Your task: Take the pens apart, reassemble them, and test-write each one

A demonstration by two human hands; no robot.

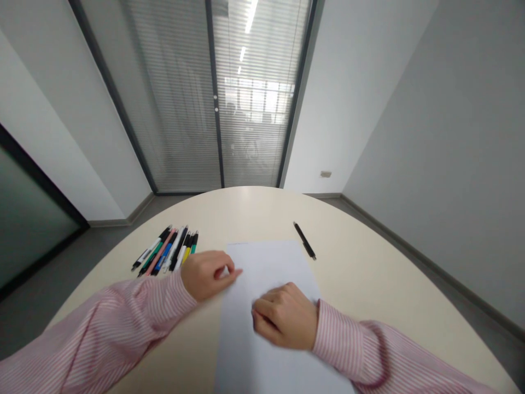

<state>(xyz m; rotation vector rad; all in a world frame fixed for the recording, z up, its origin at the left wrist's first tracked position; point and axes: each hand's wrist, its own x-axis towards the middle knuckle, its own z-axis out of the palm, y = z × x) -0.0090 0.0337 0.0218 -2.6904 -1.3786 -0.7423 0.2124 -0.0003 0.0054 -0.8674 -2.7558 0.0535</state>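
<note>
A white sheet of paper (pixel 266 262) lies on the table in front of me. My left hand (pixel 207 274) is at its left edge, the fingers curled round toward the thumb into a loose loop. Nothing shows inside that loop. Over the middle of the sheet, my right hand (pixel 285 317) is closed in a fist, slightly blurred, with no object sticking out of it. Just past the paper's upper right side lies a black pen (pixel 304 241), apart from both hands. Beyond my left wrist, several pens (pixel 166 249) in various colours lie side by side, partly hidden by the hand.
The light round-edged table (pixel 254 210) curves away in front of me. Behind it stand a glass partition with blinds (pixel 176 109) and a white wall (pixel 353 82) with a small socket plate (pixel 325 174). Grey floor (pixel 110 246) shows past the table's edge.
</note>
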